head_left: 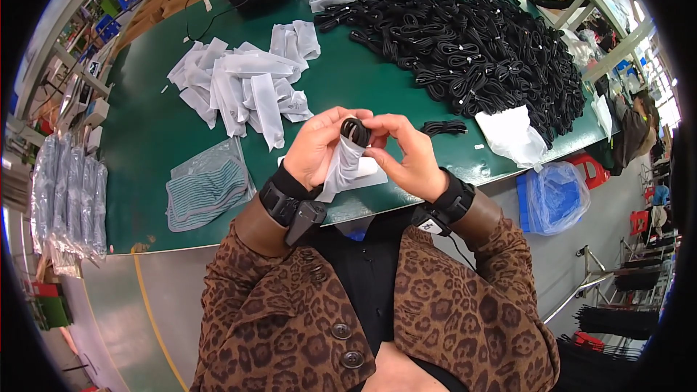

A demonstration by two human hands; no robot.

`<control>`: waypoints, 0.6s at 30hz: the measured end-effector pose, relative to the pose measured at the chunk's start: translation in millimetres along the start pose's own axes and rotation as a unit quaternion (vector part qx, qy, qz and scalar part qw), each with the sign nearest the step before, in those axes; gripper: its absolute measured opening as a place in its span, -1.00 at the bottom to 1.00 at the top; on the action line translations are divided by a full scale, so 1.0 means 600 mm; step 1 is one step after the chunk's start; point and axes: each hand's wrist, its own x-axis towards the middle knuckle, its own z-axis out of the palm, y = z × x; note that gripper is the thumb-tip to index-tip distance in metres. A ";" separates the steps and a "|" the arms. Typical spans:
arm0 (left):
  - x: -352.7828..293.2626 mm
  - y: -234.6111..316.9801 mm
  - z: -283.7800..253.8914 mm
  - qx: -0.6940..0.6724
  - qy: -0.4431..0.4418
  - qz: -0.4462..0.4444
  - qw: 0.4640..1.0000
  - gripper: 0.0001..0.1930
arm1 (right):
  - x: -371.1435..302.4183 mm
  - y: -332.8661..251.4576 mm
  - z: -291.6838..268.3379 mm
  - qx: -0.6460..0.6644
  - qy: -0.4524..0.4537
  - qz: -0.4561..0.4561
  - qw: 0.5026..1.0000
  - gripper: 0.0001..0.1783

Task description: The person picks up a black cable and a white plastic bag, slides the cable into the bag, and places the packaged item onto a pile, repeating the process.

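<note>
Between my two hands, over the near edge of the green table, a coiled black cable (354, 131) sticks partly out of the mouth of a whitish translucent plastic bag (340, 168). My left hand (318, 147) wraps round the bag and the cable from the left. The thumb and fingers of my right hand (404, 152) pinch the bag's mouth and the coil from the right. The cable's lower part is hidden inside the bag. Beneath my hands lies a white flat item (370, 174), partly covered. A single bundled black cable (444, 128) rests just beyond my right hand.
A large heap of coiled black cables (472, 43) covers the table's right side. Filled white bags (247, 83) pile up at left, beside a striped cloth in clear plastic (207, 189). White bags (512, 134) lie at right. A blue bin (555, 199) stands below the edge.
</note>
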 end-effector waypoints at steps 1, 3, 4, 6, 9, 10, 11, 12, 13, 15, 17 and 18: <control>0.001 0.000 0.004 -0.013 -0.022 -0.009 1.000 -0.76 | -0.001 0.001 0.001 -0.031 0.005 -0.029 0.999 -0.65; -0.004 0.001 0.016 -0.028 -0.019 -0.009 0.999 -0.76 | 0.004 -0.002 -0.004 -0.055 0.018 -0.058 0.997 -0.66; -0.009 0.001 0.024 -0.043 -0.016 -0.009 0.999 -0.75 | 0.007 -0.004 -0.008 -0.078 0.031 -0.086 0.993 -0.68; -0.014 -0.002 0.038 -0.057 -0.014 -0.009 0.998 -0.75 | 0.015 -0.009 -0.016 -0.102 0.044 -0.114 0.987 -0.69; -0.017 -0.009 0.052 -0.003 -0.037 0.037 0.999 -0.72 | 0.026 -0.015 -0.029 -0.098 0.082 -0.120 0.985 -0.72; -0.015 -0.011 0.047 -0.003 -0.037 0.037 0.999 -0.72 | 0.028 -0.013 -0.033 -0.099 0.083 -0.119 0.984 -0.72; -0.014 -0.012 0.037 0.123 -0.020 0.049 0.991 -0.71 | 0.031 -0.012 -0.033 -0.096 0.085 -0.115 0.985 -0.72; -0.012 -0.012 0.026 0.247 -0.001 0.061 0.967 -0.70 | 0.034 -0.011 -0.034 -0.093 0.088 -0.110 0.986 -0.73; -0.009 -0.005 0.024 0.366 0.018 0.070 0.928 -0.69 | 0.036 -0.008 -0.037 -0.090 0.091 -0.104 0.986 -0.74; 0.000 0.030 0.016 0.522 0.089 0.135 0.837 -0.70 | 0.040 0.002 -0.052 -0.125 0.102 -0.092 0.983 -0.75; 0.011 0.086 0.008 0.628 0.220 0.185 0.723 -0.73 | 0.038 0.015 -0.071 -0.195 0.126 -0.068 0.970 -0.77; 0.014 0.122 -0.002 0.598 0.285 0.177 0.728 -0.74 | 0.034 0.022 -0.081 -0.188 0.123 -0.073 0.972 -0.77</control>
